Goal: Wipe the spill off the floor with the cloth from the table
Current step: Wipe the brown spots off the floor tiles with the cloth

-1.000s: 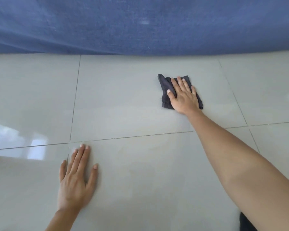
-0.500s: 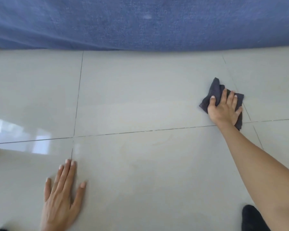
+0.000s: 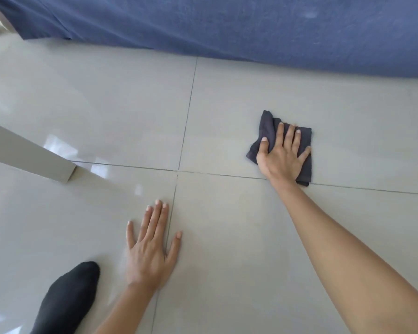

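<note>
The right hand (image 3: 281, 156) lies flat with fingers spread, pressing down on the dark grey cloth (image 3: 304, 150), which sits on the floor (image 3: 227, 237) just beyond a grout line. Half a second ago the same hand and cloth showed further right in the picture, and a second ago nearer the blue fabric; the cloth is bunched much as before, one crumpled corner poking out past the thumb. The left hand (image 3: 150, 251) is open wide, palm down on the bare tile, nearer the person than the right hand and across a grout line, holding nothing, as in both earlier frames. The tiles are large, pale grey and glossy, with bright reflections to the left. No spill can be made out on them. Newly in view nearer than the left hand is a foot in a black sock (image 3: 68, 297), and further left a pale squared furniture leg (image 3: 27, 155). Beyond the right hand hangs soft, slightly creased blue fabric (image 3: 251, 27).
</note>
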`<state>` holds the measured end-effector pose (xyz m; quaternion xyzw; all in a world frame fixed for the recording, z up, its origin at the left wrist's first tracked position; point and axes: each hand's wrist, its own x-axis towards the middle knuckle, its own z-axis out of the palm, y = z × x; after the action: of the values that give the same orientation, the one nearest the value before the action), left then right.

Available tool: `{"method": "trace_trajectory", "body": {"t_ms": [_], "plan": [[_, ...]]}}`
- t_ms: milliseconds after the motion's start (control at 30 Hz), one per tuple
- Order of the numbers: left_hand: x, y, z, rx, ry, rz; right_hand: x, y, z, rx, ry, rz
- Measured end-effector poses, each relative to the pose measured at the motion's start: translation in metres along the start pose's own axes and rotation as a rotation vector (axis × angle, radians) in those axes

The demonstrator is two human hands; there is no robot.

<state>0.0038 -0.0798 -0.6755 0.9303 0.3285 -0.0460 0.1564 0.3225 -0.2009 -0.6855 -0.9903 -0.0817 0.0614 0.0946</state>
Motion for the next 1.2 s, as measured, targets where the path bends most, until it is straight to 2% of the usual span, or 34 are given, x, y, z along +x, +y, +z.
{"method": "trace_trajectory", "body": {"t_ms": [233,567,767,1000,1200], "plan": [[0.001,-0.004,0.003,-0.008,0.008,0.022,-0.016,-0.103,0.025,0.068,0.000,-0.129],[0.002,-0.005,0.006,-0.060,0.021,0.056,-0.023,-0.216,0.052,0.085,-0.012,-0.297],[0.003,-0.007,0.008,-0.080,0.003,0.074,-0.053,-0.282,0.064,0.066,-0.080,-0.508],[0.001,-0.005,0.006,-0.071,0.013,0.067,-0.089,-0.262,0.064,-0.023,-0.155,-0.807],[0.001,-0.003,0.010,-0.020,0.028,0.052,-0.094,-0.199,0.045,-0.030,-0.171,-0.755]]}}
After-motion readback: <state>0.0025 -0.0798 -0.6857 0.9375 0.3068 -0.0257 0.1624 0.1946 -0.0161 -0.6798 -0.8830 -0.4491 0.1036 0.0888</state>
